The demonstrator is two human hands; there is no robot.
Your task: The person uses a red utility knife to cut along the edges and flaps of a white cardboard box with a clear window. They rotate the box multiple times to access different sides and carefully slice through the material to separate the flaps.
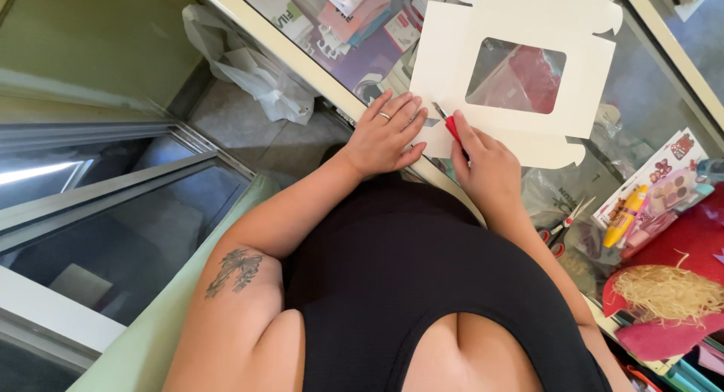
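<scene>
On the glass counter point(648, 90) we keep the white window box blank point(460, 67) flat under our open left hand point(383, 135). Our right hand point(486, 166) is clamped on a red cutter point(451, 126); a slip could cut the nearby left fingers.

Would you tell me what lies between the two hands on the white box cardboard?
In the head view, only a bare strip of the white flat box cardboard separates the left hand from the right hand holding a red-handled cutter.

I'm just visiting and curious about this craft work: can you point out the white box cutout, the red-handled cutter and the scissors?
white box cutout point(445, 52), head view, plain card left of its window.
red-handled cutter point(451, 126), head view, red handle above the fingers.
scissors point(567, 220), head view, the crossing blades.
</scene>
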